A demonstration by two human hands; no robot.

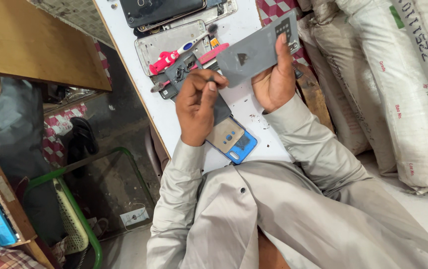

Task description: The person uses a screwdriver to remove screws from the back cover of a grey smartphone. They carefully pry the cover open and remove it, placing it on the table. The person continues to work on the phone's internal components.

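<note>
My right hand [273, 82] holds a grey phone back panel [254, 50] up over the white table [244, 107], with its fingers wrapped round the panel's far end. My left hand [196, 107] pinches a small dark tool [211, 78] against the panel's near corner. A dark grey sheet [222, 110] lies under the left hand. Beneath that is a blue phone shell [236, 141], lying with its inner side up.
A pink and white toothbrush [176, 54], a silver phone frame [171, 40], small parts and a dark phone [159, 10] lie farther up the table. Large white sacks [403, 89] stand to the right. A wooden tabletop [30, 40] and a green chair [84, 219] are on the left.
</note>
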